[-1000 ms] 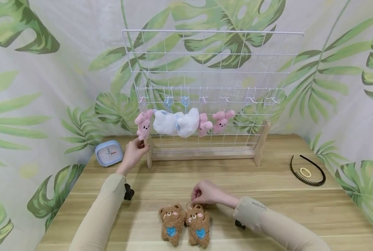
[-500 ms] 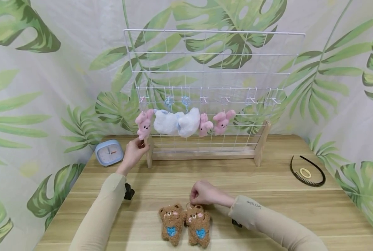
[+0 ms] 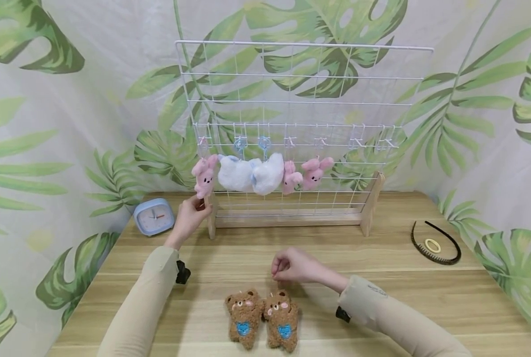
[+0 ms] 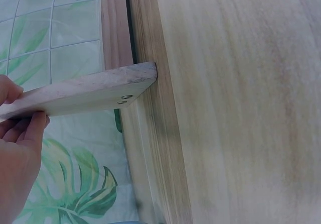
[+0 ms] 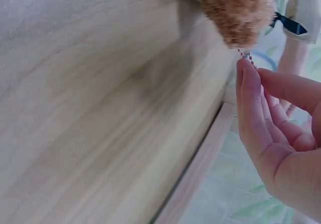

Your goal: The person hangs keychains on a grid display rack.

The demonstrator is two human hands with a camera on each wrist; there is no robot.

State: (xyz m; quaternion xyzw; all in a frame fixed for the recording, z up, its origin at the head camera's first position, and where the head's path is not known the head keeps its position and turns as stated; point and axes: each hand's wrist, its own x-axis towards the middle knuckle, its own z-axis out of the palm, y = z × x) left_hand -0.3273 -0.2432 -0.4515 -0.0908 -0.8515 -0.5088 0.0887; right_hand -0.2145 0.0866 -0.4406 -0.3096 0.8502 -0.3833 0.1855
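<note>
My left hand grips the wooden upright at the left end of the wire rack, thumb on one side and fingers on the other. In front of me on the table lie two brown plush bear keychains, a left bear and a right bear, each with a blue patch on its belly. Just beyond the right bear's head is my right hand. In the right wrist view its fingertips pinch a thin red bead chain at the top of the brown plush.
Pink rabbit plushes and white plushes hang from hooks on the rack. The hooks at the right end carry nothing. A blue clock stands at the left; a black headband and yellow ring lie right.
My right hand has moved slightly up and away from the right bear's head. The left hand keeps its grip on the upright, and both bears lie where they were.
</note>
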